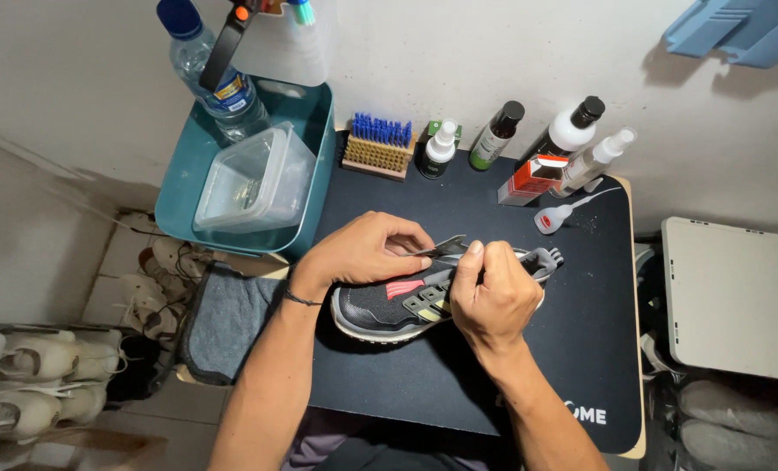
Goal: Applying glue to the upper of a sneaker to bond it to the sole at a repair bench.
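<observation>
Item, nearest: my forearms cross the front edge of the worktop point(458, 384), a black mat with bare room on my side of the sneaker. Item: dark grey sneaker point(406, 305), on its side at mat centre, toe to my left. Item: right hand point(493, 292), clamped over the collar, pinning it; best kept firm so the shoe does not roll. Item: left hand point(367, 249), pinching one end of a thin grey strip point(441, 247) above the opening; I judge a slow, level pull suits it. Item: grey cloth point(227, 318) overhanging the left edge. Item: teal tray point(319, 174) holding a clear tub point(254, 179). Item, farthest: blue-bristled brush point(378, 144), bottles point(528, 139) crowding the back edge, little clearance there.
</observation>
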